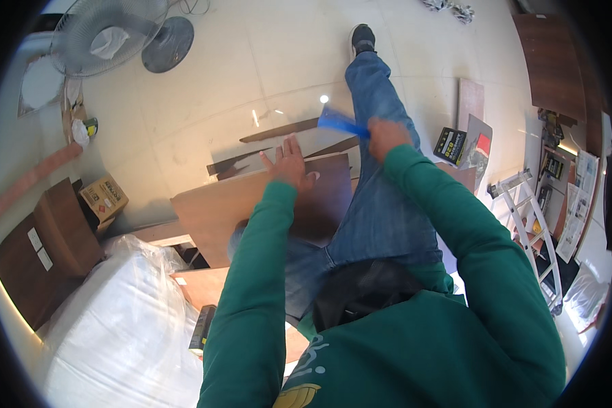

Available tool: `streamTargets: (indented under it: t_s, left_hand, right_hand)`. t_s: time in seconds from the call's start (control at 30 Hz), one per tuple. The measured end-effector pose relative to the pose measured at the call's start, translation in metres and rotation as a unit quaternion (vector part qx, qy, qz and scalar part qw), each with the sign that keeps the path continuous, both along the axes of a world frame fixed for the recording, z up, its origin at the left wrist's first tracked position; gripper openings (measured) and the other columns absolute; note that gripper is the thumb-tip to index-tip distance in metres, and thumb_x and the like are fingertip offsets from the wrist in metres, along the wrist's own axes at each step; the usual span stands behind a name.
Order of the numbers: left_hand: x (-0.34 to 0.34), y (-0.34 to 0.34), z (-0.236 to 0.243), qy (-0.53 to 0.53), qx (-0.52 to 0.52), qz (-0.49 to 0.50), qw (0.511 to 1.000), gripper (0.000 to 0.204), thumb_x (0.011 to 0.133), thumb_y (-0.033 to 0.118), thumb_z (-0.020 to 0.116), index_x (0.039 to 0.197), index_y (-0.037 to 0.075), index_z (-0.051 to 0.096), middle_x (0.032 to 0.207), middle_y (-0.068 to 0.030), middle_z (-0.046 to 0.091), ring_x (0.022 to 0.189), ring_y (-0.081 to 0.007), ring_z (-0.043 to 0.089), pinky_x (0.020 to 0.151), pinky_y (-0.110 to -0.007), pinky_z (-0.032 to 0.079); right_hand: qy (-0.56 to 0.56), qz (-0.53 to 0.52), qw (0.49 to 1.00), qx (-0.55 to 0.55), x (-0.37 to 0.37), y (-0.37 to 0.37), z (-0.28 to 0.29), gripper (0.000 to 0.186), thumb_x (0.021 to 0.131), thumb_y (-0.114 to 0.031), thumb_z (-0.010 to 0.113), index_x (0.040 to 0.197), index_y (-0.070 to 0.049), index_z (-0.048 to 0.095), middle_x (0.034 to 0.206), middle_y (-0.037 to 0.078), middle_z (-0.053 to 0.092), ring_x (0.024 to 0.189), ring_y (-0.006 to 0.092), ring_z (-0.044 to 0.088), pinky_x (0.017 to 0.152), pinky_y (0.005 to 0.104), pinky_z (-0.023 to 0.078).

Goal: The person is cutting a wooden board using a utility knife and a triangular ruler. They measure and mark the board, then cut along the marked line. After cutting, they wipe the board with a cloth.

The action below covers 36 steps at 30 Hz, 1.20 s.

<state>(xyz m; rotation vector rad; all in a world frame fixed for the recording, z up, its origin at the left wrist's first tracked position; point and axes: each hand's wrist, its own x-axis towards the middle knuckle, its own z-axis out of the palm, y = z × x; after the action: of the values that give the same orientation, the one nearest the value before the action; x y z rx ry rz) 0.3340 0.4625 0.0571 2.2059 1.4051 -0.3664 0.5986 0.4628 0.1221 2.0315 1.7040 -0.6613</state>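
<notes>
My right hand (387, 138) is closed around a blue scraper-like tool (342, 123). It is slightly blurred, and its wider flat end points left over the floor. My left hand (291, 164) lies with fingers spread at the far edge of a brown wood panel (217, 214). That panel leans tilted in front of my body, partly behind my left arm and against my leg. Just beyond it, narrow dark brown strips (279, 130) lie on the floor near both hands.
A pedestal fan (109, 34) stands far left. Cardboard box (104, 198) and plastic-wrapped white bundle (129, 319) sit at left. On the right are a black box (450, 145), board pieces (479, 139) and a metal ladder (530, 224). My outstretched leg (377, 88) crosses the pale tiled floor.
</notes>
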Motion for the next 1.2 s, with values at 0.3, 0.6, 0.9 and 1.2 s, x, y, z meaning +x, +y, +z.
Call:
streamTargets:
  t_s: [0.3,0.6,0.9,1.2]
  left_hand:
    - [0.013,-0.035,0.004,0.039,0.046,-0.056,0.997,0.055,0.1,0.036,0.064,0.143,0.002,0.057,0.144,-0.0131,0.062,0.14,-0.0312,0.053,0.122,-0.073,0.02]
    - [0.054,-0.04,0.002,-0.024,-0.003,-0.056,0.998,0.044,0.104,0.017,0.051,0.147,0.009,0.054,0.147,-0.0078,0.06,0.137,-0.0263,0.056,0.123,-0.068,0.026]
    - [-0.056,-0.034,-0.029,-0.015,0.04,-0.024,0.999,0.047,0.105,0.019,0.049,0.151,0.022,0.052,0.151,0.0006,0.058,0.141,-0.025,0.054,0.123,-0.076,0.014]
    - [-0.133,-0.005,-0.007,0.124,0.054,0.07,0.988,0.048,0.104,0.038,0.056,0.15,0.023,0.056,0.158,-0.0061,0.053,0.145,-0.0349,0.05,0.121,-0.079,0.012]
  right_hand:
    - [0.047,-0.216,0.944,0.246,0.054,-0.023,0.008,0.038,0.088,-0.014,0.067,0.125,-0.009,0.062,0.122,0.017,0.07,0.113,0.0378,0.067,0.099,0.0504,0.049]
    - [0.039,-0.156,0.962,0.219,0.033,0.008,0.01,0.044,0.087,-0.013,0.066,0.131,-0.009,0.059,0.125,0.018,0.069,0.114,0.041,0.067,0.099,0.0523,0.052]
    - [0.051,-0.162,0.957,0.236,0.032,0.01,0.017,0.033,0.093,-0.02,0.064,0.125,-0.01,0.061,0.123,0.017,0.071,0.111,0.0434,0.069,0.096,0.0534,0.055]
    - [0.024,-0.148,0.958,0.244,0.038,0.017,0.018,0.036,0.093,-0.023,0.066,0.125,-0.01,0.061,0.121,0.019,0.072,0.109,0.0438,0.069,0.096,0.0538,0.054]
